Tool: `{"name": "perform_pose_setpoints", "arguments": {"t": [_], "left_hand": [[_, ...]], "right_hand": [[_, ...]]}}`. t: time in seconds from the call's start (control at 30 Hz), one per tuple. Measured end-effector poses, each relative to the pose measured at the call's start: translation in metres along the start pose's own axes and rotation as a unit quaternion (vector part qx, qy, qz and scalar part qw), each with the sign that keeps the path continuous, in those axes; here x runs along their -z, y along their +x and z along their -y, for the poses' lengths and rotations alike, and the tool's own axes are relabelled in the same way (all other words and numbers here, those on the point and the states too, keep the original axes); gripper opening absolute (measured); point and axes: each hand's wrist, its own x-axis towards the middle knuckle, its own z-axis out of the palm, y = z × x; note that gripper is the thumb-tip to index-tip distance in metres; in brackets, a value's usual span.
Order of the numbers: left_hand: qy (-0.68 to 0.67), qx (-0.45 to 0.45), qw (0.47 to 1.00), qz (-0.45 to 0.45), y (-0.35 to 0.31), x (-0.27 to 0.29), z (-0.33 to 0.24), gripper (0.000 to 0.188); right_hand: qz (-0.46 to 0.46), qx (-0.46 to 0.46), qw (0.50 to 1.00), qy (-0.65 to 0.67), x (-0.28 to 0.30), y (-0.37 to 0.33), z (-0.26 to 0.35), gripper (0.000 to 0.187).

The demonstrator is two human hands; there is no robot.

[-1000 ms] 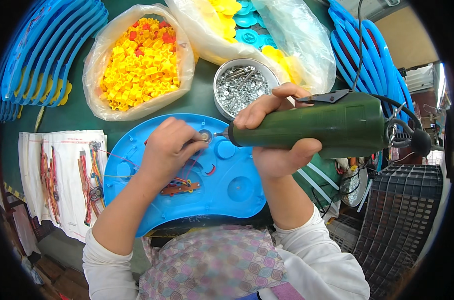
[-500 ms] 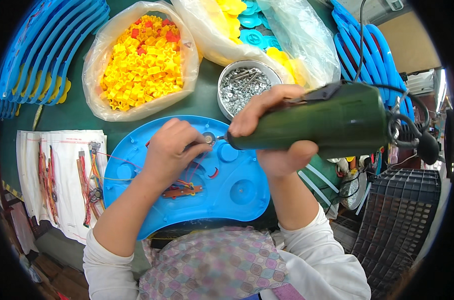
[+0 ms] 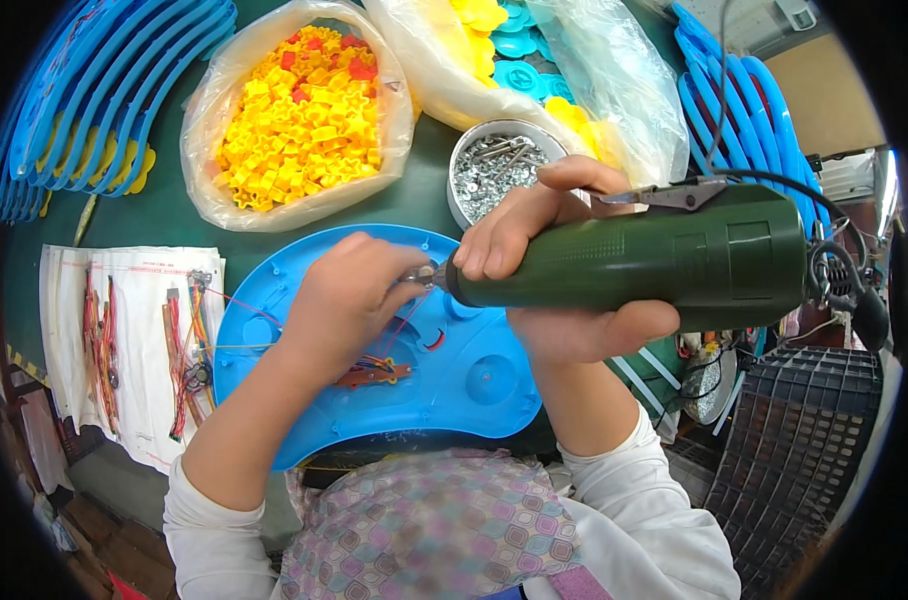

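Note:
My right hand (image 3: 522, 228) is wrapped around a dark green electric screwdriver (image 3: 664, 260), held nearly level with its tip to the left. At that tip, my left hand (image 3: 344, 295) has its thumb and forefinger pinched on a small round metal-looking part (image 3: 426, 273); its exact kind is unclear. Both hands are over a blue molded plastic shell (image 3: 444, 405) lying on the bench. Inside the shell rests a brown circuit board (image 3: 379, 375) with coloured wires, partly hidden by my left wrist. Thin wires run from the shell toward the left.
Wire harnesses (image 3: 104, 345) lie on white sheets (image 3: 64, 300) at left. Behind stand a bag of yellow and red star-shaped pieces (image 3: 304, 130), a bowl of screws (image 3: 454, 180) and a bag of yellow and teal discs (image 3: 624, 90). Blue shells (image 3: 124, 60) are stacked far left; a black crate (image 3: 794, 430) stands right.
The screwdriver's tip has come up against the small round part at my left fingertips. Its body has shifted slightly right and downward in view. The whole scene has shifted slightly.

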Motion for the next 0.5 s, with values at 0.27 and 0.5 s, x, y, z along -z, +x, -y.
{"name": "perform_pose_setpoints", "arguments": {"t": [0.27,0.5], "left_hand": [[0.034,-0.040,0.999,0.012,-0.005,0.008,0.004,0.036],[0.034,-0.049,0.998,0.011,-0.008,0.008,0.004,0.041]], "right_hand": [[0.014,0.083,0.995,0.054,-0.008,0.000,-0.016,0.113],[-0.012,0.017,1.000,0.020,-0.015,-0.004,-0.012,0.113]]}}
